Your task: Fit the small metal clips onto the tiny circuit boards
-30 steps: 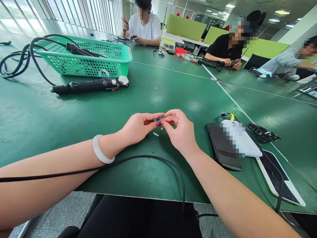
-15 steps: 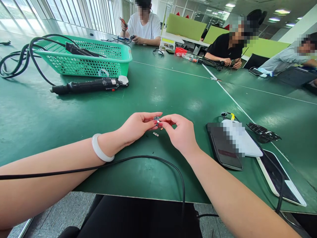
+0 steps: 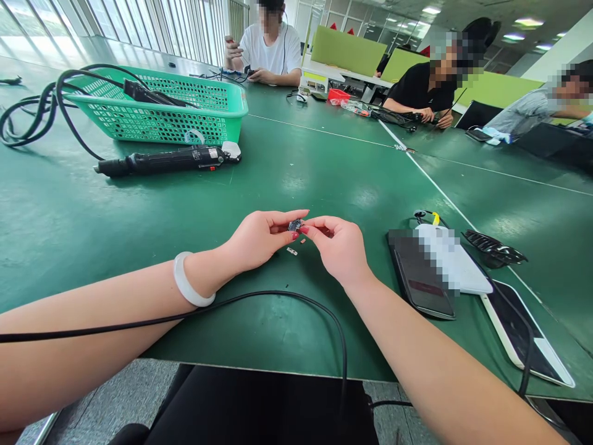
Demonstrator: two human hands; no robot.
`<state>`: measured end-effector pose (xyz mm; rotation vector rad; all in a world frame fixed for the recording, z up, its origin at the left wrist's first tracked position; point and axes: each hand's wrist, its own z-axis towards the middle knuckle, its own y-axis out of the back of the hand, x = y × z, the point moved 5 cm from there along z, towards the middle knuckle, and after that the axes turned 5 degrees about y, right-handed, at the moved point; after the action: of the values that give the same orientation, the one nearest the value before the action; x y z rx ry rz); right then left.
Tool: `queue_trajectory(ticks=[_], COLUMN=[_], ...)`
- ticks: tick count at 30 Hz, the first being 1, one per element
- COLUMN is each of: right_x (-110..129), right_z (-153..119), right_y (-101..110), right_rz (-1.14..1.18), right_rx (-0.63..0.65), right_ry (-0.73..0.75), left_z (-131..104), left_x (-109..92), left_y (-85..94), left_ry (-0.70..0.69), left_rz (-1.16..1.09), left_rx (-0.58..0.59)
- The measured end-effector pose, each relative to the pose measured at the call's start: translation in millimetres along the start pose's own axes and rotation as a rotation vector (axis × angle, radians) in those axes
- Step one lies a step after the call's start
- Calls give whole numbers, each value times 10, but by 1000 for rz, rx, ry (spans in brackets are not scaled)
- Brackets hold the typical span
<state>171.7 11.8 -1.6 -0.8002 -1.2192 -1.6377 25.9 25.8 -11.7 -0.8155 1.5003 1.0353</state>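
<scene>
Between the thumb and fingers of my left hand (image 3: 262, 238) is a small dark part with metallic bits (image 3: 295, 225), too small to name exactly. My right hand (image 3: 337, 244) meets it from the right, its thumb and index finger pinched at the part's edge. Whether those right fingertips hold a separate piece cannot be made out. Just below the fingertips, a small silvery metal piece (image 3: 291, 251) lies on the green table (image 3: 287, 179). Close beside it is a tiny copper-coloured piece (image 3: 302, 241).
A black electric screwdriver (image 3: 169, 161) lies before a green basket (image 3: 162, 120). A black cable (image 3: 259, 294) crosses over my left forearm. At right are a dark phone (image 3: 419, 278), a white-edged device (image 3: 528, 334) and a black hair clip (image 3: 495, 248). Several people sit across the table.
The small part has turned between my fingers, showing more of its dark face. My hands have shifted very slightly right. The person in white has moved their raised hand.
</scene>
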Motion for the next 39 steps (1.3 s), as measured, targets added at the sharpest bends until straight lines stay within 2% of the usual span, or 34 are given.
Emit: queue_trajectory(ticks=[10,16,26,31,39], right_x=[-94,-35,-85,-102,-46], right_z=[-14,-22,-11,15,10], right_y=[-55,-49,-26,16,-5], right_rz=[144,49,56,40,4], right_rx=[-8,-25,15,7,32], right_ry=[-52,-14,-66,-72,-8], left_z=[-11,-20,2,-16,-16], left_x=[-4,-29,-31,-64,-57], left_y=[13,-4,-55,-51,-30], left_ry=[12,32,71,97,46], left_rz=[70,34,-91,-115,-73], left_rx=[-24,-11,122,71,74])
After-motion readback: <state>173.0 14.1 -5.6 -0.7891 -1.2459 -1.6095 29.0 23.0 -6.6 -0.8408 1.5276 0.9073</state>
